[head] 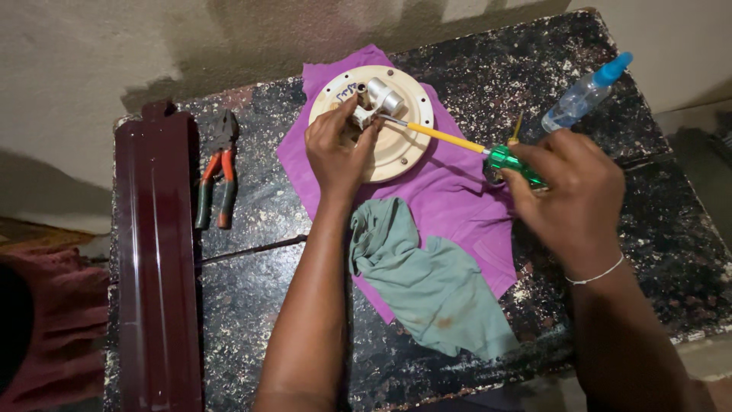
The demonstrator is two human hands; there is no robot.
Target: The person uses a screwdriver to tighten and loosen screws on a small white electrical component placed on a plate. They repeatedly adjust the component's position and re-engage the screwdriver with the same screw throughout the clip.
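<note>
Left hand [335, 149] pins the metal fitting [374, 103] on the round plate [396, 141]; right hand [568, 187], grip closed round the screwdriver [473, 149], should keep its tip seated squarely.

I see a dark speckled stone slab [625, 229] filling most of the frame, with a crack line across its lower left. Directly on it: a purple cloth [457, 198] at centre, a grey-green rag [435, 282] overlapping it lower down, red-and-green handled pliers [217, 172] at upper left, a long maroon panel [156, 252] down the left edge, and a clear bottle with a blue cap [583, 93] at upper right
</note>
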